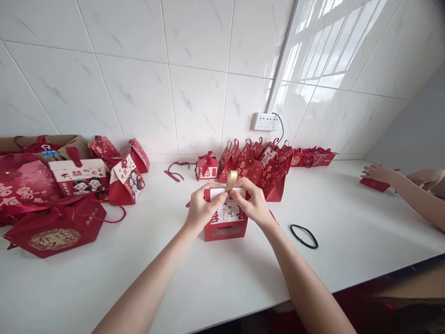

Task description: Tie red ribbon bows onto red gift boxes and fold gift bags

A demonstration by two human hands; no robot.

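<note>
A red gift box (225, 232) with a drawn couple on its white panel and a small window below stands upright on the counter in front of me. From its top rises a loop of gold ribbon (232, 178). My left hand (205, 206) is closed at the box's upper left, its thumb and fingers pinching near the ribbon's base. On the other side my right hand (252, 202) pinches the same spot, fingertips almost meeting the left ones. The fingers partly hide the box's top edge and the ribbon's lower end.
Several red boxes (277, 185) line the wall behind; more, including a hexagonal box (59, 227), crowd the left. A black elastic band (304, 236) lies right of my box. Another person's hands (380, 174) work on a red box (373, 184) at far right. A socket strip (267, 121) is on the wall.
</note>
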